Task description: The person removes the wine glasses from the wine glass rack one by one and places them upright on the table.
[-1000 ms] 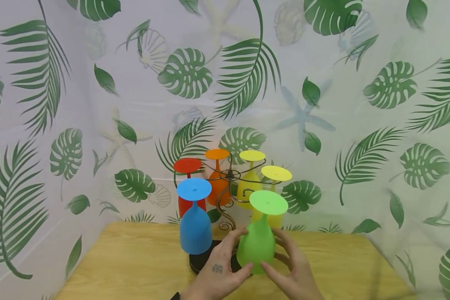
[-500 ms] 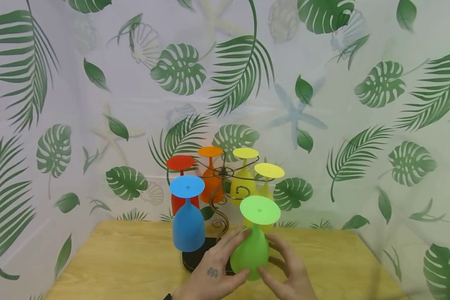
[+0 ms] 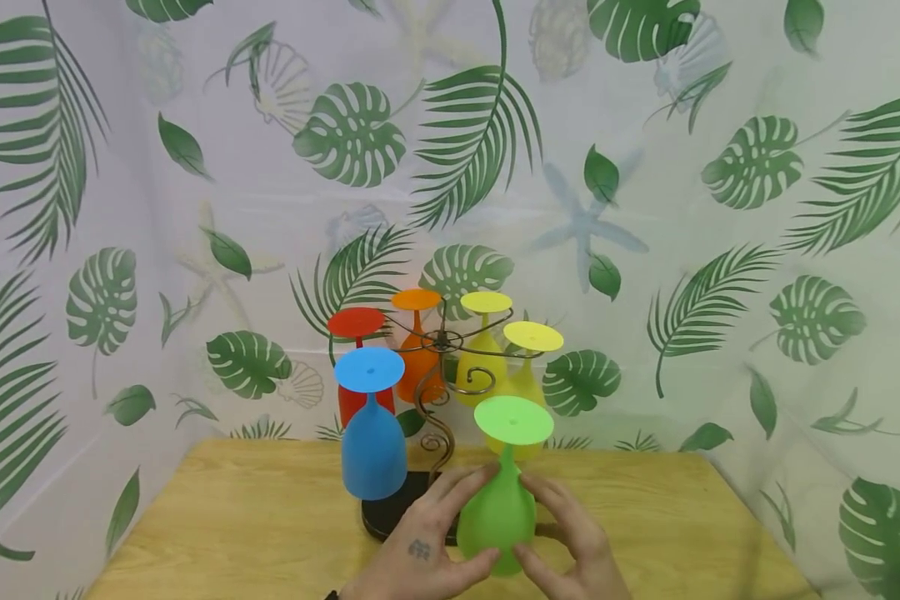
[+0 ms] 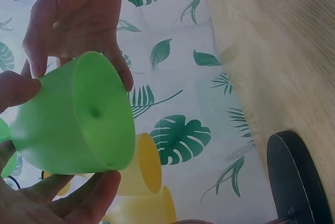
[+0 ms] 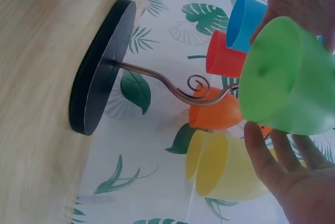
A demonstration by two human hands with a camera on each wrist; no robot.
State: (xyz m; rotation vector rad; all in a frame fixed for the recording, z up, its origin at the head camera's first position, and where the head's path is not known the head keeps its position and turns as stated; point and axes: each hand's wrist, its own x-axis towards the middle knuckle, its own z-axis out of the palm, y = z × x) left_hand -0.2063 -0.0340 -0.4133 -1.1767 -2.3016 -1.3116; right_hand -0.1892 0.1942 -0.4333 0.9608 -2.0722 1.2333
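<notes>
Both left hand (image 3: 431, 535) and right hand (image 3: 591, 543) pinch the green cup (image 3: 499, 512) in front of the rack (image 3: 392, 515), I guess so it won't wobble.

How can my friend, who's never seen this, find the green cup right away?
On the wooden table, find the curly metal rack, where colourful goblets hang upside down. At its near side, look between the left hand and the right hand. There is the green goblet: the only green one, and the only one being held.
</notes>
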